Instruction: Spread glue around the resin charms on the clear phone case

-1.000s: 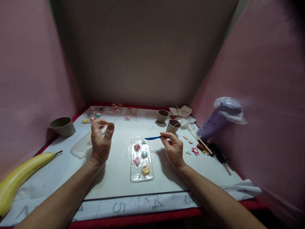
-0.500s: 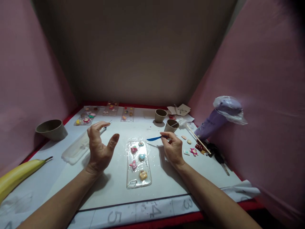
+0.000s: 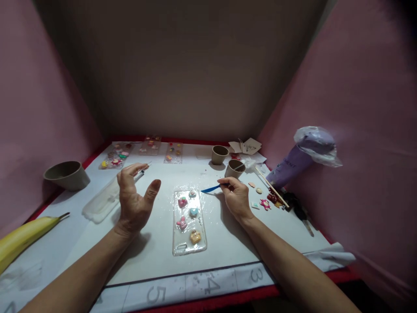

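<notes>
- While the right hand (image 3: 236,199) pinches a blue stick (image 3: 210,189) at its near end, the stick's long axis runs almost level, its tip pointing left toward the top of the clear phone case (image 3: 189,221).
- That case lies flat on the white mat (image 3: 156,243), long axis running away from the person, charms on it.
- Left hand (image 3: 133,198) hovers with fingers spread, holding nothing.

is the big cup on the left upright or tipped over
Tipped. The big cup lies on its side by the left wall, its oval mouth facing up and right, unlike the two small cups standing upright.
</notes>
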`<state>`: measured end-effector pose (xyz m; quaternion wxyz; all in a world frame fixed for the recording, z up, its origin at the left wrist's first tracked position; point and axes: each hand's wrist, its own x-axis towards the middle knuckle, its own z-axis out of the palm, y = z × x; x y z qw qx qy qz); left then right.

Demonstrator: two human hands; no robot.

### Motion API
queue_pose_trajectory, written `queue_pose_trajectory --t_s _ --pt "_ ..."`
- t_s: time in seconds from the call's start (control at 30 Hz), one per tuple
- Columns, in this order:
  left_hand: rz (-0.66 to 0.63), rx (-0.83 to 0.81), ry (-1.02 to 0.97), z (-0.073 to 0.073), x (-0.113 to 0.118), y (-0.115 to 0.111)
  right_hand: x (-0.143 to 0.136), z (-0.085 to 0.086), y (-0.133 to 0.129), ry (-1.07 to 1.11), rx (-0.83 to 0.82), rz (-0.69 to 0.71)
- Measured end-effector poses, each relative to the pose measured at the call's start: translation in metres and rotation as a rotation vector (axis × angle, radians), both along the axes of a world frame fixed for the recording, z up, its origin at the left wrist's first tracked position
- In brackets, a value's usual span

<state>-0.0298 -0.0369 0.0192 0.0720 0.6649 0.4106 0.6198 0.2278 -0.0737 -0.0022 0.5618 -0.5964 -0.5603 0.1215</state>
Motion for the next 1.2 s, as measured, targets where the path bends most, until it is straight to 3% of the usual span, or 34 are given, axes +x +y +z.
queue_pose_trajectory --t_s 0.63,1.2 --pt "-0.036 -0.109 -0.058 0.000 0.000 0.002 0.003 0.003 -0.002 0.038 -0.061 0.074" --pt "0.036 -0.018 -0.001 -0.007 -0.003 0.012 0.012 0.012 -0.005 -0.074 -0.188 0.145"
